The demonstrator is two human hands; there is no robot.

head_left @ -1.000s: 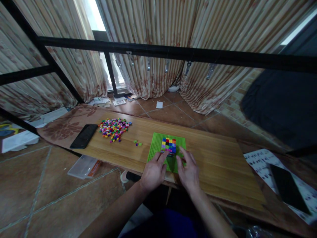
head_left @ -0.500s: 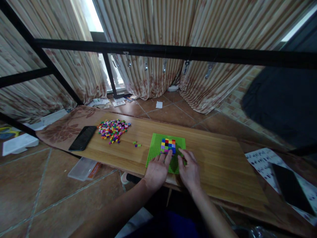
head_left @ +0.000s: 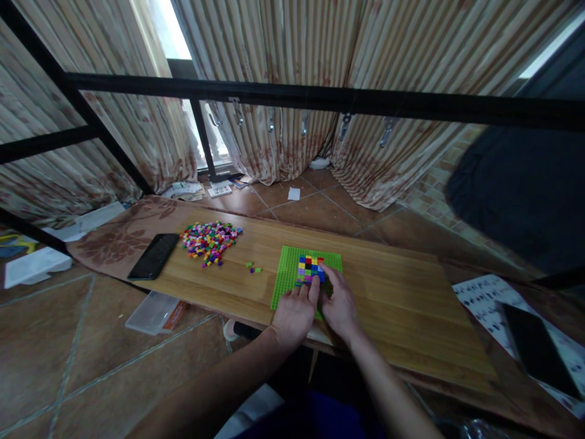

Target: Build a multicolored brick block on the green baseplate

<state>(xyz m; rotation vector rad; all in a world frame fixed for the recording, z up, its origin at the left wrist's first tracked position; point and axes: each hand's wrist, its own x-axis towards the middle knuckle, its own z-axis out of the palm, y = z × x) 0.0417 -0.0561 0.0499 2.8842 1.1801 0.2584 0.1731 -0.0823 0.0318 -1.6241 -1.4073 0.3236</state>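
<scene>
A small block of multicoloured toy building bricks (head_left: 308, 266) stands on a green studded baseplate (head_left: 285, 274) on the wooden table. My left hand (head_left: 295, 310) is at the block's near side, its fingers pressed together against the front edge and one fingertip on the blue corner. Around the block's right side curves my right hand (head_left: 339, 303), with a fingertip on the upper right edge. Its thumb is near my left fingers, partly hidden. Both hands hold the block between them.
A heap of small loose bricks (head_left: 210, 241) lies at the table's left, beside a black phone (head_left: 154, 256). Several stray bricks (head_left: 253, 267) lie nearer the baseplate. A printed sheet (head_left: 484, 296) and a dark tablet-like device (head_left: 539, 347) are at right. A black rail (head_left: 292, 96) crosses beyond the table.
My right hand has moved left and in, from beside the block onto its right side. My left hand stays at the near edge, shifted slightly.
</scene>
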